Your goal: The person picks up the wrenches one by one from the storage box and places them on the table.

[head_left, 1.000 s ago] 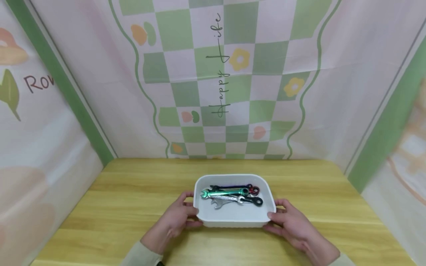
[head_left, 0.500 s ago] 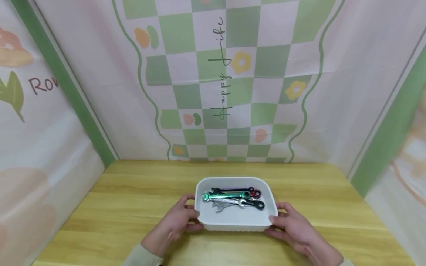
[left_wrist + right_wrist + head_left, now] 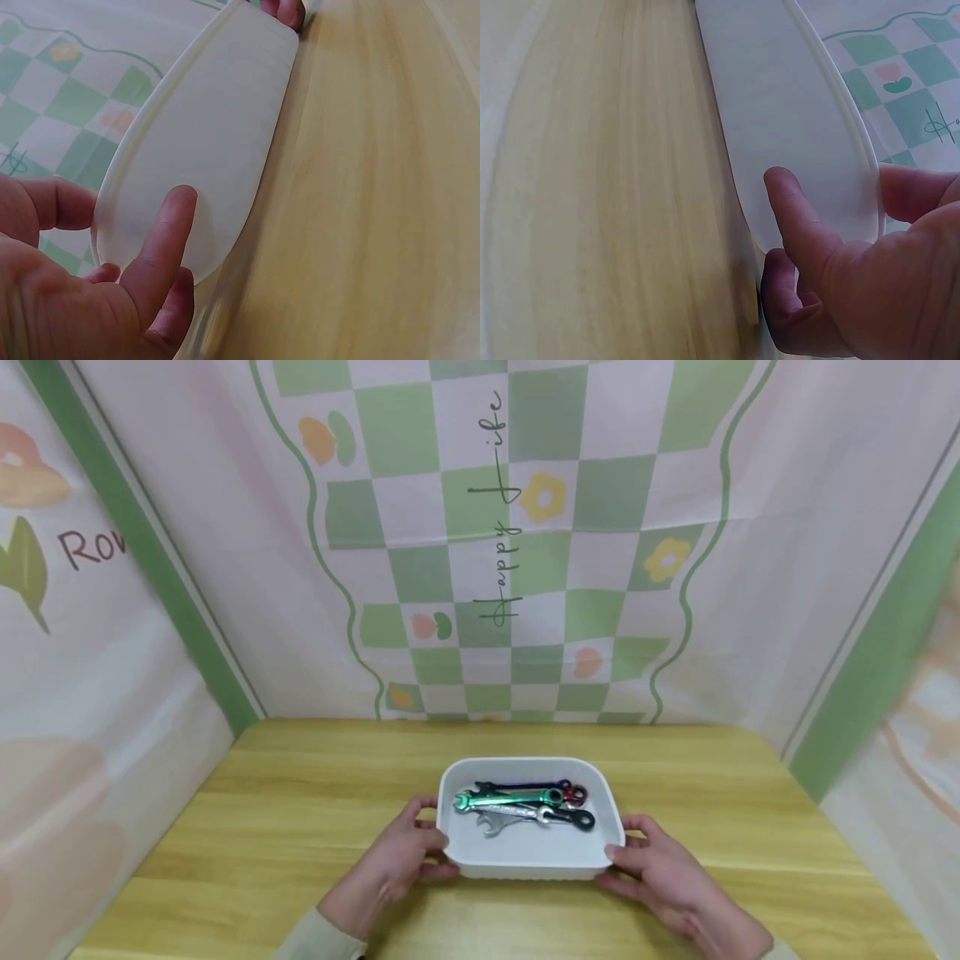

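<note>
While two hands (image 3: 402, 849) (image 3: 658, 867) hold one tub (image 3: 536, 846), wrenches (image 3: 510, 799) inside — four-plus; one tabletop (image 3: 315, 789) beneath

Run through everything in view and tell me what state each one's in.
White bin: upright, uncovered, held
Wrenches: loosely piled in bin
Green wrench: on top of the pile
Left hand: gripping bin's left side
Right hand: gripping bin's right side
Printed cloth: hanging, slightly creased

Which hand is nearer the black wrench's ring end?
Right. The right hand holds the white bin at its right side, near the black wrench's ring end; the left hand holds the left side, farther away.
</note>
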